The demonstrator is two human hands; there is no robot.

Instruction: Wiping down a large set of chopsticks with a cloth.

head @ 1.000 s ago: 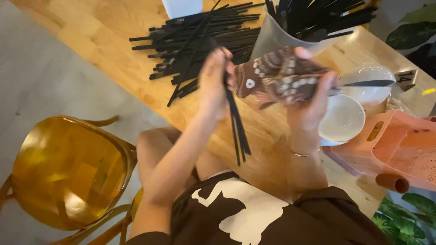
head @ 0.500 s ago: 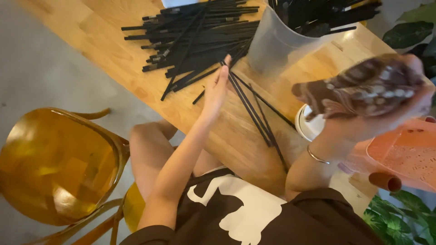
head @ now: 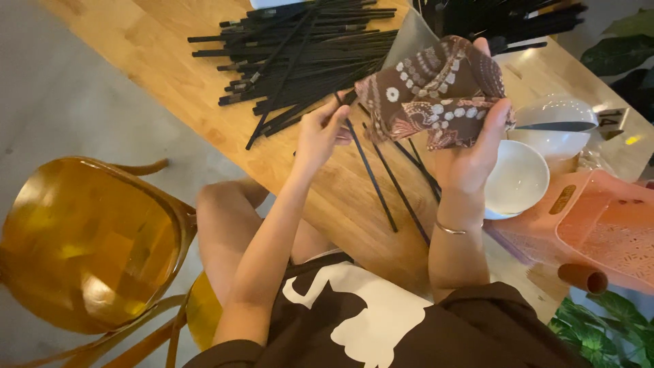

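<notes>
Grey tub (head: 409, 41) holds black chopsticks (head: 504, 20); white bowl (head: 516, 178) empty.

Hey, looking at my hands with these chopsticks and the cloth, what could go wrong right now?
The left hand pinches one black chopstick near its top end only, so it may swing or slip onto the loose chopsticks on the table. The right hand holds the bunched patterned cloth just above the white bowl; a dangling fold might catch it.
</notes>
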